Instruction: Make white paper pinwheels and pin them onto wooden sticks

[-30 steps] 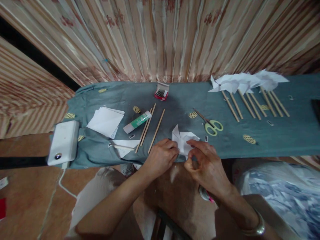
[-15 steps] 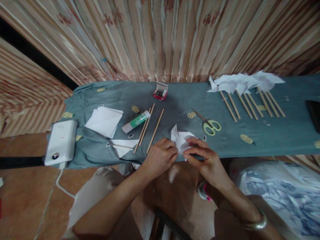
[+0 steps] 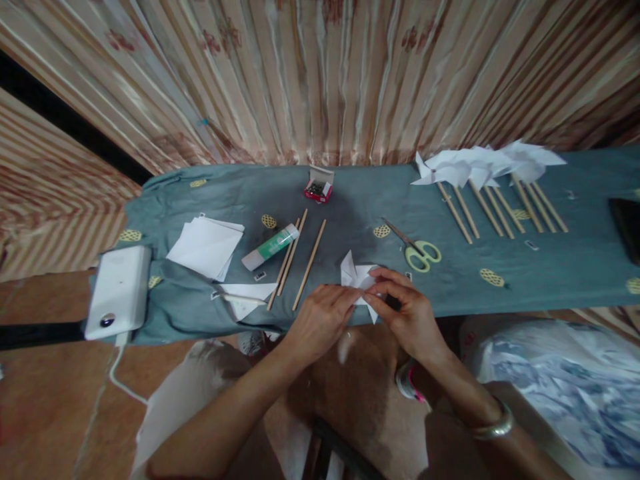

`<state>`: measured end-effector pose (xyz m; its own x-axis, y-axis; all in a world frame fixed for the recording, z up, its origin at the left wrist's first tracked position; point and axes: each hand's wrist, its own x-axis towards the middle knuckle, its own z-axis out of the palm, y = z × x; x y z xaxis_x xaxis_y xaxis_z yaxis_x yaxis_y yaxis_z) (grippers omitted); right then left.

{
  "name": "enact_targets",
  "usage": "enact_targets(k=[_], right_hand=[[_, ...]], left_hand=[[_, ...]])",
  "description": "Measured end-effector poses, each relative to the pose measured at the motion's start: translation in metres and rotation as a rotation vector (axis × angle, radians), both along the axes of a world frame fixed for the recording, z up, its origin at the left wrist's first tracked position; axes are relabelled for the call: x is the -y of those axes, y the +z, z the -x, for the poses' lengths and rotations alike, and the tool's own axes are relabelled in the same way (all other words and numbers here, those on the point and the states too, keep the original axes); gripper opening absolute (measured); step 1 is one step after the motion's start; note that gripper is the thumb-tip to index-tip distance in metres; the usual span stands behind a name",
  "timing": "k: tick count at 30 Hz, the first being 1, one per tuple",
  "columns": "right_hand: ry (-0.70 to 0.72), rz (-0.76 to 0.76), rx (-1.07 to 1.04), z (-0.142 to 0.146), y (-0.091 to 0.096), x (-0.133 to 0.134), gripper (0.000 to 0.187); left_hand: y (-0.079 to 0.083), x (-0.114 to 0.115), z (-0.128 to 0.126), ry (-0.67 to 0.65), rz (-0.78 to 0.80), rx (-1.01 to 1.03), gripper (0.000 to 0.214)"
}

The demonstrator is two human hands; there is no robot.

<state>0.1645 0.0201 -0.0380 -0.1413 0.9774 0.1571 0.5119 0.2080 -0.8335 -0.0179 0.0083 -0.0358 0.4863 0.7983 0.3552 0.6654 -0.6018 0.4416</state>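
Observation:
A white paper pinwheel (image 3: 351, 275) with folded, pointed corners lies at the front edge of the cloth-covered table. My left hand (image 3: 324, 315) is closed on its near left side, fingertips at the middle of the paper. From the right, my right hand (image 3: 404, 308) grips the pinwheel too, thumb and fingers meeting near the centre and partly covering it. Left of my hands lie several thin wooden sticks (image 3: 309, 265) and a green and white glue stick (image 3: 270, 247). Scissors with green handles (image 3: 423, 256) rest beyond my right hand.
Finished-looking paper pinwheels on sticks (image 3: 480, 163) lie in a row at the back right. A small red box of metal pins (image 3: 319, 188) stands open. Paper squares (image 3: 205, 247), a pencil-like white tool (image 3: 243, 299) and a white power bank (image 3: 118, 290) are at left.
My fingers have drawn together at the paper's centre, the right thumb and index finger moving inward. A lower paper corner now shows more between my hands. The view has shifted slightly.

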Motion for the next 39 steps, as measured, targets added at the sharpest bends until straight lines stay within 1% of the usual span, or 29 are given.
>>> enact_targets(k=[5,11,17,21,24,29,39], right_hand=[[-0.020,-0.014,0.022,0.0008,-0.0016,0.0000,0.009],[-0.026,-0.019,0.033,-0.0007,-0.0035,0.0022,0.011],[-0.023,-0.017,0.034,0.0001,-0.0023,0.0029,0.008],[-0.025,-0.022,0.036,0.0007,-0.0015,0.0032,0.008],[-0.018,-0.029,0.049,0.0006,-0.0018,0.0037,0.008],[-0.013,-0.047,0.076,0.0002,-0.0027,0.0041,0.007],[-0.017,-0.038,0.071,0.0005,-0.0015,0.0046,0.007]], left_hand=[[-0.0021,0.0001,0.0009,0.002,0.001,0.004,0.019],[0.0003,0.0001,0.0018,-0.010,0.017,0.020,0.020],[0.0026,-0.0002,0.0035,-0.061,0.010,-0.032,0.021],[0.0025,-0.0008,0.0030,-0.066,0.027,-0.064,0.019],[0.0023,-0.0011,0.0023,-0.058,0.042,-0.053,0.019],[0.0005,-0.0011,0.0022,-0.062,0.110,-0.022,0.020],[-0.0019,-0.0045,0.0027,-0.072,0.130,0.009,0.020]])
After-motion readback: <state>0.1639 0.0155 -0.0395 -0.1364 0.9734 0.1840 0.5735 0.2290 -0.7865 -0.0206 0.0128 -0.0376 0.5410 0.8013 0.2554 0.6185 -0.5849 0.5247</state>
